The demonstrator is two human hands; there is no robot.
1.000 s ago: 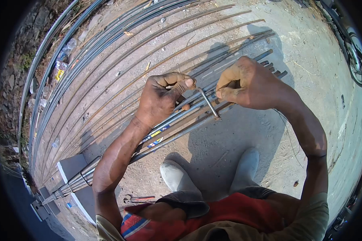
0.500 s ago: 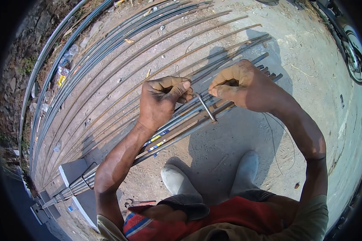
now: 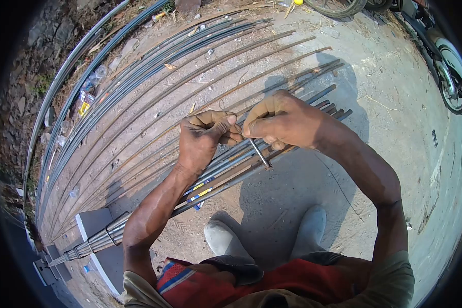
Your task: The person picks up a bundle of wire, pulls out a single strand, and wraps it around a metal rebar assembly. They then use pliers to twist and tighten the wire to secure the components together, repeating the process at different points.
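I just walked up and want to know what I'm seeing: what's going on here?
A person stands over a bundle of metal rods. Their left hand seems to pinch a thin wire. The fingers of their right hand are drawn together close beside it, near the top of a bent metal bar at the rods. What the right fingertips grip is unclear.
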